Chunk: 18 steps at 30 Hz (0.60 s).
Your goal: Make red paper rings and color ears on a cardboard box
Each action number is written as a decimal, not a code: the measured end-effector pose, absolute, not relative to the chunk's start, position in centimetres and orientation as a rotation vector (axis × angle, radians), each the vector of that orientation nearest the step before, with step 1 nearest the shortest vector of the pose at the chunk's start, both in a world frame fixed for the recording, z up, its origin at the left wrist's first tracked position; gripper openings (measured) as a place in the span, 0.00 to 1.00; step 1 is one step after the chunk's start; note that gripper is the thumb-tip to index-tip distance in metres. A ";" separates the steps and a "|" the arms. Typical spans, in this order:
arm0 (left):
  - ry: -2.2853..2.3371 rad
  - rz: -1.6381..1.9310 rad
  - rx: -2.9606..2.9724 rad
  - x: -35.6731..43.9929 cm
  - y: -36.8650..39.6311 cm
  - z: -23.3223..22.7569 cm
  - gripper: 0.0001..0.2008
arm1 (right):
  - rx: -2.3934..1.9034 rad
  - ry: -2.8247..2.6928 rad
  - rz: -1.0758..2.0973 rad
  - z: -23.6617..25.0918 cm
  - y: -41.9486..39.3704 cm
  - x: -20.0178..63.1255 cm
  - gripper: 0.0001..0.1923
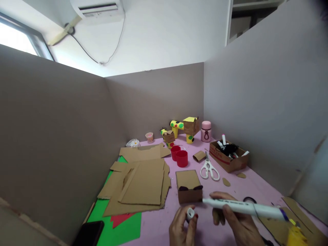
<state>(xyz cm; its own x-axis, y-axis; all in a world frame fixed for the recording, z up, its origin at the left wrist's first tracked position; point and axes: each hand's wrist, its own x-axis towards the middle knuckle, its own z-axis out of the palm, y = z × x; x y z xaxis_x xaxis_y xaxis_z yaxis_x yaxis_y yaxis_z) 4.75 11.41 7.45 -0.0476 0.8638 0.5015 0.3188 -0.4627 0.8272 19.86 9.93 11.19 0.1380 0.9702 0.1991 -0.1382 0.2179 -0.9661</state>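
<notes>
The pink table top (230,191) is smooth and matte, and it is closed in by plain grey partition walls (51,136). The largest thing on it is a pile of flat, rough-edged brown cardboard sheets (143,181), which lies to the left of the small cardboard box (189,187); under the pile, shiny green paper (120,225) shows. This small box is rectangular, with two dark oval marks on its top edge. Behind and to the right of it lie white-handled scissors (209,169), and further right stands an open carton tray (228,155) with pens. Two red round cups (180,156) stand behind the small box. Just in front of the small box, the right hand (238,222) holds a long white marker (243,206) closed between its fingers, the tip pointing at the box front. The left hand (182,227) pinches the small white marker cap (190,214).
</notes>
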 end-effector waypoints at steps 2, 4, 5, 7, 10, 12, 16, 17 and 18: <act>1.253 1.522 1.810 4.6 11.5 7.1 0.10 | -1.032 -1.062 1.046 11.5 9.4 19.6 0.19; 1.251 1.508 1.872 4.5 11.5 6.7 0.12 | -1.057 -1.066 1.082 11.8 9.2 19.1 0.19; 1.252 1.500 1.905 4.5 11.5 6.4 0.12 | -1.062 -1.080 1.090 11.9 9.1 19.0 0.19; 1.259 1.480 1.974 4.4 11.5 6.0 0.13 | -1.054 -1.117 1.105 12.1 9.3 18.8 0.20; 1.281 1.442 2.078 4.4 11.5 5.5 0.13 | -1.036 -1.162 1.123 12.2 9.7 18.8 0.19; 1.295 1.420 2.152 4.4 11.5 5.3 0.15 | -1.020 -1.191 1.133 12.0 10.0 18.9 0.18; 1.324 1.368 2.295 4.6 11.6 5.1 0.19 | -0.970 -1.239 1.190 11.1 10.5 18.7 0.15; 1.331 1.354 2.323 4.6 11.6 5.0 0.19 | -0.959 -1.213 1.215 10.8 10.7 18.6 0.16; 1.337 1.341 2.344 4.5 11.7 4.9 0.19 | -0.949 -1.174 1.243 10.5 10.8 18.4 0.16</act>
<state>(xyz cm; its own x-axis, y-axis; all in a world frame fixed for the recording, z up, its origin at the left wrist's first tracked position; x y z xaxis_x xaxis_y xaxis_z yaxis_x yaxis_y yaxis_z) 4.54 11.65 4.86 0.2134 0.7441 0.6331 0.6306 -0.5998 0.4925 18.37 10.80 10.47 -0.0510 0.9899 0.1322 -0.1887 0.1204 -0.9746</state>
